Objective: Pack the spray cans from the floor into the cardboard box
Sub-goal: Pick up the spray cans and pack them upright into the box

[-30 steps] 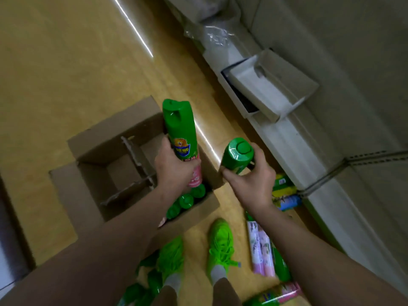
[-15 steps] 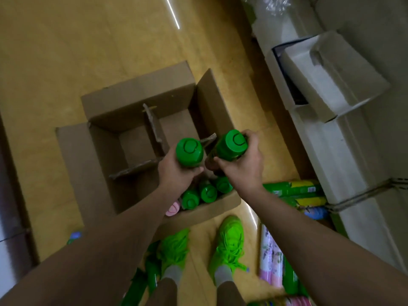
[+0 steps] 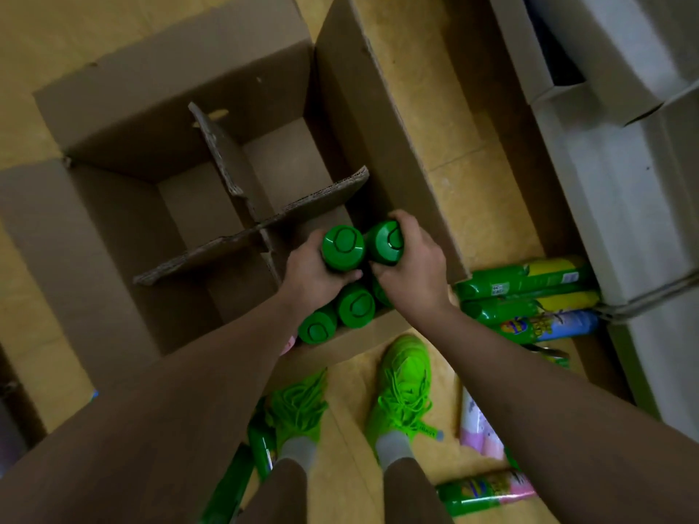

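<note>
At frame centre, the left hand [image 3: 316,272] grips one green-capped spray can [image 3: 343,247] and the right hand [image 3: 414,270] grips another [image 3: 386,242], fingers curled round each, over the cardboard box [image 3: 170,119]'s lower right compartment. Packed cans [image 3: 355,306] stand below. Cans on the floor [image 3: 524,277] at right carry labels too blurred to read.

Neon-green sneakers [image 3: 401,387] on yellow floor [image 3: 472,138] — white boxes [image 3: 612,153] stacked at rt.

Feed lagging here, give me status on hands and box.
Left hand and right hand each grip one green can, lowering into cardboard box near-right compartment. Nothing blocking.
</note>
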`<state>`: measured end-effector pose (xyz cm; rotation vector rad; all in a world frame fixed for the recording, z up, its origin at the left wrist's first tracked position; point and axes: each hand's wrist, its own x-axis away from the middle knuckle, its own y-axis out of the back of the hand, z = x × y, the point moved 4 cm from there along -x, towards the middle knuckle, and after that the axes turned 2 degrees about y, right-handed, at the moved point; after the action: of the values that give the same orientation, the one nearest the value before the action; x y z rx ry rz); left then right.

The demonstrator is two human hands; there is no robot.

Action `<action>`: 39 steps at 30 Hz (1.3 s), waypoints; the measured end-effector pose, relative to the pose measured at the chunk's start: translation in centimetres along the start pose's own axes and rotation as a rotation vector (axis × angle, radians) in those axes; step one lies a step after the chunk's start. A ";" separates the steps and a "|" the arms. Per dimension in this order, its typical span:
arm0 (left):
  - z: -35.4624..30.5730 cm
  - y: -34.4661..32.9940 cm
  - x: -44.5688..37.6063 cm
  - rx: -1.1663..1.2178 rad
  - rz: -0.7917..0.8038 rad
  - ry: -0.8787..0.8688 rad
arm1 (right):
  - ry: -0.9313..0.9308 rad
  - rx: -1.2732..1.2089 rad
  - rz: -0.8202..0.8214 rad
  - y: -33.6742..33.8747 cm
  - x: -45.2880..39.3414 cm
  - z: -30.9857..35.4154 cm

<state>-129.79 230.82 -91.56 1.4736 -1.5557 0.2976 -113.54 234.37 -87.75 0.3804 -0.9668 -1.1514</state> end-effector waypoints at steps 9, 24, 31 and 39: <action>0.3 -0.8 -0.4 0.124 0.143 0.113 | -0.084 0.007 0.023 -1.1 -0.8 0.0; -5.3 0.7 4.2 -0.111 0.184 -0.080 | -0.093 -0.090 -0.258 2.2 4.0 0.3; -12.7 -2.6 7.6 -0.417 -0.068 -0.478 | -0.357 -0.167 -0.485 5.1 10.4 -6.9; -14.6 -16.2 11.9 -0.566 0.080 -0.787 | -0.723 -0.263 -0.564 3.7 21.3 -20.5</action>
<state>-106.99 229.55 -81.64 1.1102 -2.0751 -0.7172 -93.23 212.52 -87.18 -0.0004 -1.3484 -1.9827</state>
